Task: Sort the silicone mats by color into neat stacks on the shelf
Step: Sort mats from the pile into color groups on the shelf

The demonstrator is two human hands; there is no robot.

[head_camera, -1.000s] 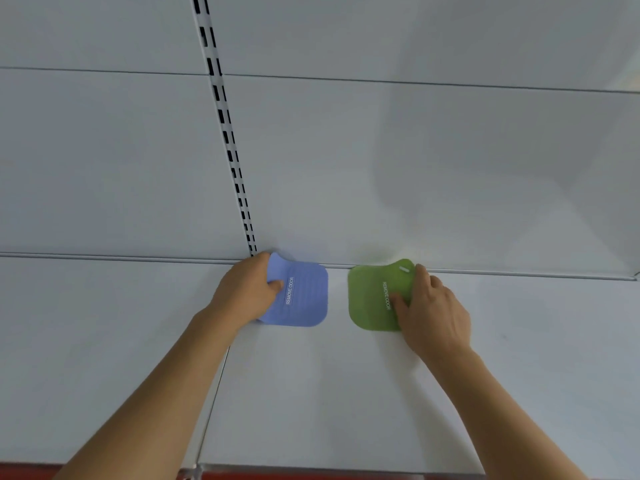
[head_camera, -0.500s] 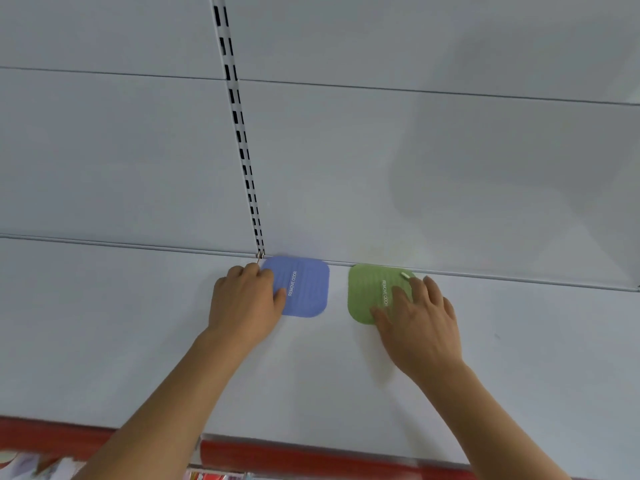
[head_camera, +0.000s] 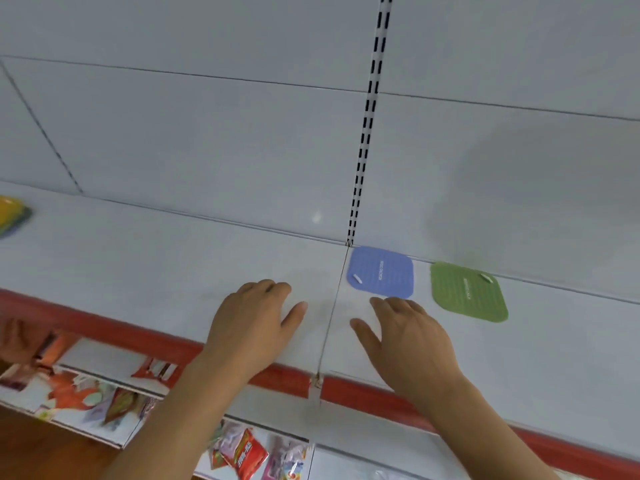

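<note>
Blue mat (head_camera: 381, 273) and green mat (head_camera: 468, 292) lie flat, apart, at the back of the shelf (head_camera: 173, 258). Left hand (head_camera: 252, 323) and right hand (head_camera: 408, 337) hover in front, fingers relaxed and spread, holding nothing. Judged thin, light, floppy and grippy: best lifted by pinching a corner or edge.

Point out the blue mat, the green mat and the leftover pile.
blue mat (head_camera: 381, 271): head view, ribbed middle.
green mat (head_camera: 467, 292): head view, ribbed middle.
mixed pile (head_camera: 12, 214): head view, yellow top, far left.
</note>
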